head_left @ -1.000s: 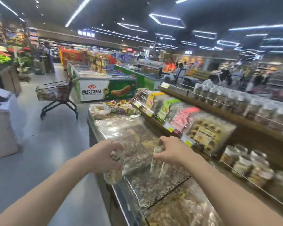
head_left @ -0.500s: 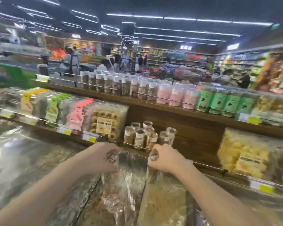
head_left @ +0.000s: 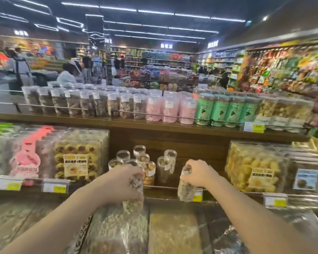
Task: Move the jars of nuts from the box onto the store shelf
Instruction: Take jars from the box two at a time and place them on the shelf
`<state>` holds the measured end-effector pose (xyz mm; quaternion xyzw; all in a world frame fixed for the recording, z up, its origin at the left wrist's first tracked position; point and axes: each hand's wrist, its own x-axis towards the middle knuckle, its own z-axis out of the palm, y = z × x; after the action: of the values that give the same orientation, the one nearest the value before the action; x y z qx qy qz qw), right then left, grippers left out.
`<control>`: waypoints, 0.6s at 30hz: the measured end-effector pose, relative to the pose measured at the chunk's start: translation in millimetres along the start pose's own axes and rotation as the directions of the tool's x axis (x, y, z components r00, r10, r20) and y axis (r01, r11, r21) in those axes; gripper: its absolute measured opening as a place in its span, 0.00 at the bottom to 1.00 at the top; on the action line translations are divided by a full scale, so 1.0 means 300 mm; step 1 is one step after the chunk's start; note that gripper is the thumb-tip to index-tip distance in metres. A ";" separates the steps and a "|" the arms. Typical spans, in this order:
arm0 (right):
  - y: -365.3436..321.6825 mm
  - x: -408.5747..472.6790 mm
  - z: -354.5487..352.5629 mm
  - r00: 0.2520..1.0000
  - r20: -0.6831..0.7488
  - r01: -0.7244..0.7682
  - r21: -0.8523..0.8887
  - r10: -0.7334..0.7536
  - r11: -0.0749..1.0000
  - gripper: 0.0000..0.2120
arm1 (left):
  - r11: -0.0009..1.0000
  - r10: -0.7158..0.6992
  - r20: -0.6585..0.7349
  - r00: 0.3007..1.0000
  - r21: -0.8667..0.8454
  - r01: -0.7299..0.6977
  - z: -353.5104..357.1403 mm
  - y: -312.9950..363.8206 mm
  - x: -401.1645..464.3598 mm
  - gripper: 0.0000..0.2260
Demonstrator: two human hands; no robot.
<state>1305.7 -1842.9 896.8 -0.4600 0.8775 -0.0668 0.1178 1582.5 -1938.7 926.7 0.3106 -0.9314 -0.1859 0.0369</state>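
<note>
Yellow price tag [head_left: 253, 127] on upper shelf edge, digits blurred, pastry pack labels [head_left: 75, 165] in illegible Chinese

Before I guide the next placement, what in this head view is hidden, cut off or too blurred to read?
- The box: not in the head view at all.
- Left jar: its lid and upper body hidden by the left hand.
- Right jar: top covered by the right hand.
- Price tags: too blurred to read.
- Shelf jars: partly behind the left hand, count unclear.
- Lower shelf: free floor space hidden by its front rail.
</note>
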 end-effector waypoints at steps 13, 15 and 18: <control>0.183 0.400 0.131 0.986 0.002 -0.166 -0.041 0.166 0.985 0.29 | 0.996 -0.054 -0.018 0.998 -0.066 0.052 0.029 -0.007 0.215 0.31; 0.194 0.427 0.147 0.986 0.027 -0.166 -0.043 0.167 0.985 0.30 | 0.997 -0.047 -0.026 0.999 -0.056 0.045 0.037 0.002 0.238 0.31; 0.206 0.444 0.143 0.985 0.047 -0.161 -0.066 0.164 0.985 0.36 | 0.998 -0.042 -0.020 0.999 -0.040 0.041 0.066 0.030 0.290 0.31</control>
<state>1195.2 -1917.8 822.3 -0.3919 0.9104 -0.0179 0.1313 1503.8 -1977.3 907.7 0.3311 -0.9205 -0.2017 0.0487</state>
